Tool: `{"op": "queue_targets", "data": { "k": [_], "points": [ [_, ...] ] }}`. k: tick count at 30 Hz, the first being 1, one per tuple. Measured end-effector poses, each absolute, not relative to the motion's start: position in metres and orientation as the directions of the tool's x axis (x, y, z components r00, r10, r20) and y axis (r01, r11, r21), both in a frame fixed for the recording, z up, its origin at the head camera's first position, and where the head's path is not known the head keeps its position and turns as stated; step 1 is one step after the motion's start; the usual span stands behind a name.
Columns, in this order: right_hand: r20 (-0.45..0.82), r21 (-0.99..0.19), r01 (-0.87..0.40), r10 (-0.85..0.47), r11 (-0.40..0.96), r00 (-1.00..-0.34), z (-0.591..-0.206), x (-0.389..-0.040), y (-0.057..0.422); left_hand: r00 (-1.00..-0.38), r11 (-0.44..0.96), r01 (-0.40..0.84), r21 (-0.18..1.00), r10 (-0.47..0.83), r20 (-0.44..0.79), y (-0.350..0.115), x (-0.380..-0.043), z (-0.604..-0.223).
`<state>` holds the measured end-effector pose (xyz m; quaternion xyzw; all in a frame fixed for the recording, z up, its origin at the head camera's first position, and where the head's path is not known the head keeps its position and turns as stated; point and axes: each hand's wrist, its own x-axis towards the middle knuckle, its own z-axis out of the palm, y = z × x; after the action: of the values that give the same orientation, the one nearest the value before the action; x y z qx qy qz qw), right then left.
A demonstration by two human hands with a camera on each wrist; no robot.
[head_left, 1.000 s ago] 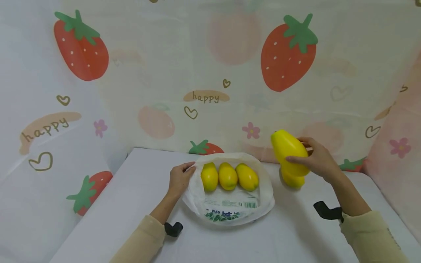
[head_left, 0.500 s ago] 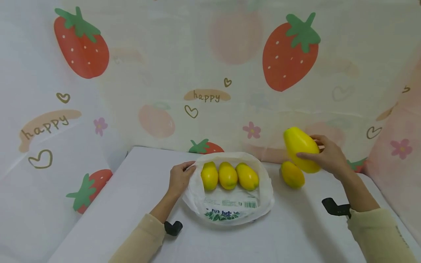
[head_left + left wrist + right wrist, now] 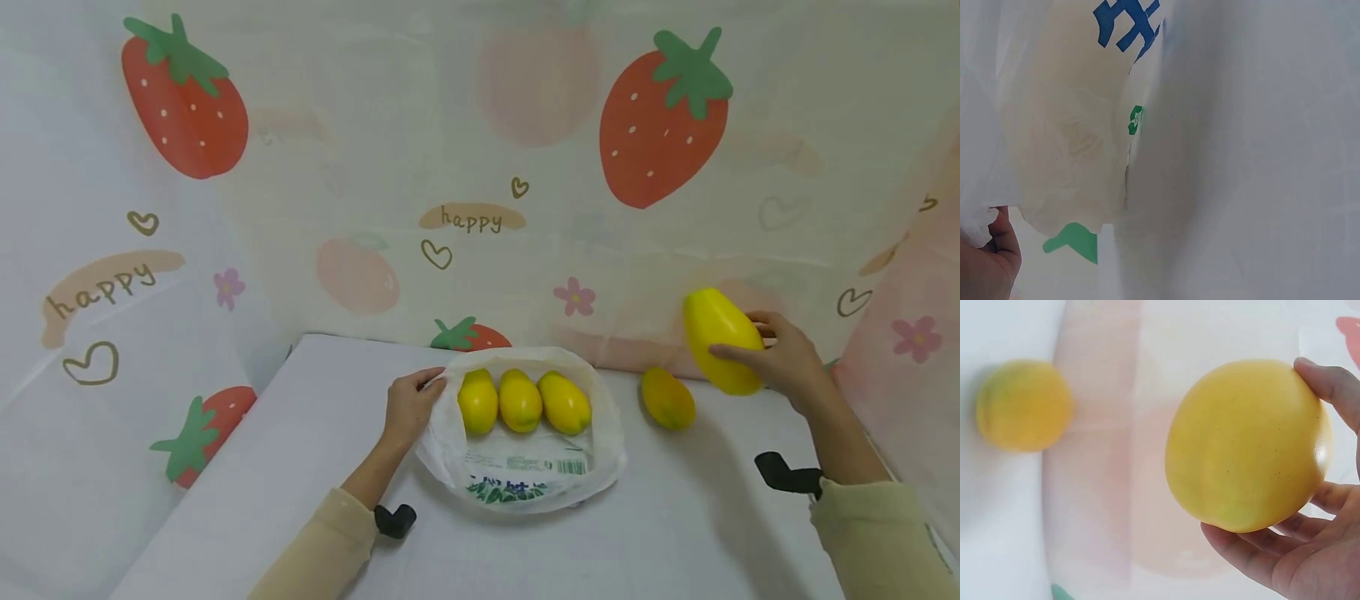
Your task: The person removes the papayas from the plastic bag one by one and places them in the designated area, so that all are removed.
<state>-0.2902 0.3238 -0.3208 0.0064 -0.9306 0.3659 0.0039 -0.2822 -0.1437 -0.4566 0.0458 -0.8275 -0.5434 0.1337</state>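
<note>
My right hand [image 3: 783, 354] grips a glossy yellow papaya [image 3: 722, 340] above the back right of the table, thumb on the near side and fingers on the far side. The right wrist view gives its rounded, faintly speckled end [image 3: 1244, 447] between thumb and fingers. A similar yellow-orange papaya [image 3: 667, 399] lies on the table, left of and below the held one. With my left hand [image 3: 408, 408] I pinch the left rim of a white plastic bag [image 3: 517, 498], its mouth spread wide. Inside, three yellow fruits [image 3: 519, 402] lie side by side.
The white table [image 3: 330, 375] meets a strawberry-printed backdrop [image 3: 480, 167] at its back edge, with more cloth at the left and right. Black mounts [image 3: 787, 475] sit at both wrists. The printed bag side fills much of the left wrist view.
My right hand has carried the papaya rightward, away from the bag, uncovering the papaya on the table. My left hand and the bag have stayed in place.
</note>
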Motion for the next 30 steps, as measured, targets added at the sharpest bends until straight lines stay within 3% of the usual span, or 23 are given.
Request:
{"op": "queue_targets", "data": {
  "k": [30],
  "points": [
    [-0.114,-0.656,0.107,0.042,0.748,-0.993,-0.377,-0.294,0.359,-0.960,0.401,0.082,0.913,-0.215,0.181,-0.144,-0.281,-0.455]
  ]
}}
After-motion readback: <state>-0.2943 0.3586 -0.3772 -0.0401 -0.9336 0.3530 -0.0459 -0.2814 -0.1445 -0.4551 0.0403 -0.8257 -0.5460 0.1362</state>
